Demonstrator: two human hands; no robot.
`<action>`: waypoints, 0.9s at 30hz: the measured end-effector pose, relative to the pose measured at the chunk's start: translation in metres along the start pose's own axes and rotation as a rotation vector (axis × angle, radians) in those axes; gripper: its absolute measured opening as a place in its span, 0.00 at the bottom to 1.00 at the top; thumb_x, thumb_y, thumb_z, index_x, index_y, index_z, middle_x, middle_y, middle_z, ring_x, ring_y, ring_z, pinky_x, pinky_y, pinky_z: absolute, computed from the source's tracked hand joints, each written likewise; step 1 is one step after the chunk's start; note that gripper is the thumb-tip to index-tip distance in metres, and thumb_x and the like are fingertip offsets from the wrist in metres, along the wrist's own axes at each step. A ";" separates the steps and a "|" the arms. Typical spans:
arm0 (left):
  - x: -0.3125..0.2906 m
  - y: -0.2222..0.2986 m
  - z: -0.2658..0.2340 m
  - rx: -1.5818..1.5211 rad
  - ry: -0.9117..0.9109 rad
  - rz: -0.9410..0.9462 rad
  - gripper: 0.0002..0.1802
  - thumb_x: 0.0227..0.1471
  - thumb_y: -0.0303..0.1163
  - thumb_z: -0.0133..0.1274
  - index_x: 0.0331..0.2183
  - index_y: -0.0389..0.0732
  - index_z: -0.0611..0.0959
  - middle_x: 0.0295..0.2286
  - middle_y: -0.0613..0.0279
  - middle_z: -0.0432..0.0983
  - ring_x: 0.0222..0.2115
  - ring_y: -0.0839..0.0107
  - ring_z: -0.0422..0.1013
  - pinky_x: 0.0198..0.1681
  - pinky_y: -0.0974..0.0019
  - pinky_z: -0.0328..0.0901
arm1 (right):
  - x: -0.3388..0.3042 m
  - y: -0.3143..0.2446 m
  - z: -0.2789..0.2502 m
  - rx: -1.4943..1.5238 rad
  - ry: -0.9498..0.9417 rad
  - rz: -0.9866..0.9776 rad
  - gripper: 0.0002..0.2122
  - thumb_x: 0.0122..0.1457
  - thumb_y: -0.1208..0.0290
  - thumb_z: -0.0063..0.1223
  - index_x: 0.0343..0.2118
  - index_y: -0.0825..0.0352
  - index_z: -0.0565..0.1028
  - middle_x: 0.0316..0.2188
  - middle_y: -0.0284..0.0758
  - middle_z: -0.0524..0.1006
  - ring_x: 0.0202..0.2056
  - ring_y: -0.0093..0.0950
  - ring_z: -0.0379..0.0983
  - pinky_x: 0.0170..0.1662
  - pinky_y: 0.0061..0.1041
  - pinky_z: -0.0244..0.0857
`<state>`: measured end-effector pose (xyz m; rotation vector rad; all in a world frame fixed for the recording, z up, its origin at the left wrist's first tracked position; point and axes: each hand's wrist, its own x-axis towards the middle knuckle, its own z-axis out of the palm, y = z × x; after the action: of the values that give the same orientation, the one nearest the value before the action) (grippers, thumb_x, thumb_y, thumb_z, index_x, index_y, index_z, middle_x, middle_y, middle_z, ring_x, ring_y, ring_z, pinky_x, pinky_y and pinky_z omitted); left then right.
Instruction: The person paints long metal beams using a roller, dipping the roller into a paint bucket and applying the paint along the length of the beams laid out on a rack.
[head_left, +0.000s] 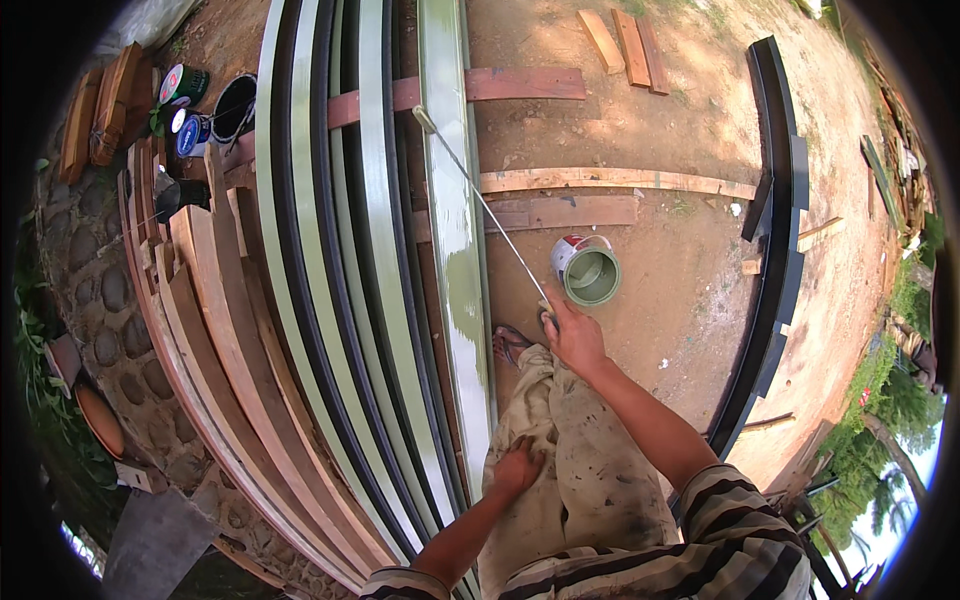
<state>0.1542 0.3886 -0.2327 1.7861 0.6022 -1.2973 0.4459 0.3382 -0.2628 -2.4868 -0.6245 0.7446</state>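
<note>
My right hand [575,338] is closed round the grip of a paint roller with a long thin rod [497,224]. The small roller head [425,120] rests on the nearest metal beam [460,300]. Fresh light-green paint covers the upper stretch of that beam; lower down it shows patchy green and pale areas. My left hand [517,467] lies on my thigh, its fingers curled into the cloth of my paint-stained trousers [590,470]. Just beyond my right hand stands an open paint can [590,272] with pale green paint inside.
More green-topped metal beams [378,150] lie left, across reddish wooden supports [525,84]. Farther left are stacked timbers [215,260], paint cans [186,86] and a black bucket [235,105]. A long black metal piece [775,200] lies right; short planks [630,48] lie far off.
</note>
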 end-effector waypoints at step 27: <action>-0.006 -0.046 0.183 0.098 0.304 0.049 0.31 0.52 0.46 0.53 0.56 0.46 0.75 0.59 0.57 0.65 0.58 0.53 0.63 0.60 0.53 0.61 | -0.099 0.024 0.067 0.009 0.008 -0.073 0.33 0.58 0.78 0.47 0.68 0.57 0.56 0.39 0.48 0.75 0.34 0.48 0.77 0.38 0.44 0.73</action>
<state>0.0187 0.2613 -0.2652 2.0858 0.6643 -1.0452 0.3390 0.2860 -0.2876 -2.4438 -0.7031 0.7081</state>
